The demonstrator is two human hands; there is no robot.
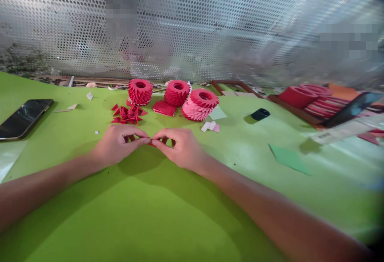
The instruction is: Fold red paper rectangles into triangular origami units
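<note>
My left hand (118,144) and my right hand (180,146) meet fingertip to fingertip over the green table (144,222). Both pinch one small red paper piece (151,143), mostly hidden by the fingers. Just beyond my left hand lies a pile of folded red paper triangles (129,114). A stack of flat red paper (164,108) sits beyond the gap between my hands. Behind it stand two red ring-shaped paper stacks, one at the left (140,92) and one in the middle (177,93). A pink and red one (200,105) leans at the right.
A phone (25,119) lies at the left. To the right are small paper scraps (211,126), a black cylinder (260,114), a green sheet (288,159) and a brown tray (295,112) with red paper pieces. A perforated metal panel (192,26) rises behind.
</note>
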